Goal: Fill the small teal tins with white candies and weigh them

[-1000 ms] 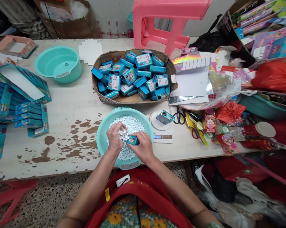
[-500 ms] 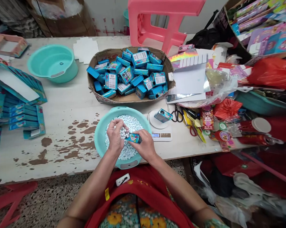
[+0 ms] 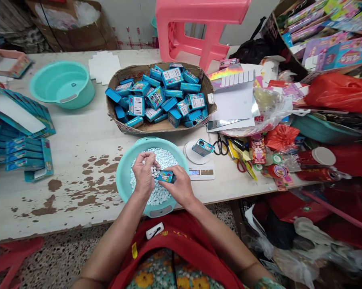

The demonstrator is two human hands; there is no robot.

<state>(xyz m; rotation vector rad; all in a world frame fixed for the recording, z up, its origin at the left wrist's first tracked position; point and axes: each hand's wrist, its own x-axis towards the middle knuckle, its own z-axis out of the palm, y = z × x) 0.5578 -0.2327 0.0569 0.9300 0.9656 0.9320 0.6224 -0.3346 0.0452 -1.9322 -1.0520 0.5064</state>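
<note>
A teal basin [image 3: 123,176] at the table's front edge holds many small white candies [image 3: 159,197]. Over it, my left hand [image 3: 144,172] is curled around some of the same candies, a few showing between its fingers. My right hand [image 3: 181,185] grips a small blue candy box [image 3: 165,176] lying on its side, one end close against my left fingers. The opening of that box is hidden. Just right of the basin, another blue box [image 3: 203,147] rests on the round plate of a white digital scale [image 3: 209,171], its dark round hole showing.
Behind the basin stands a cardboard tray [image 3: 111,114] heaped with blue boxes. A second teal basin [image 3: 84,96] and stacked blue cartons [image 3: 29,154] are at left. Scissors [image 3: 220,145], pens and packets crowd the right. A pink stool [image 3: 164,36] stands at the back.
The whole view has shifted slightly, with the table's contents appearing a little further left. My hands keep nearly the same pose over the basin, left on candies and right on the box.
</note>
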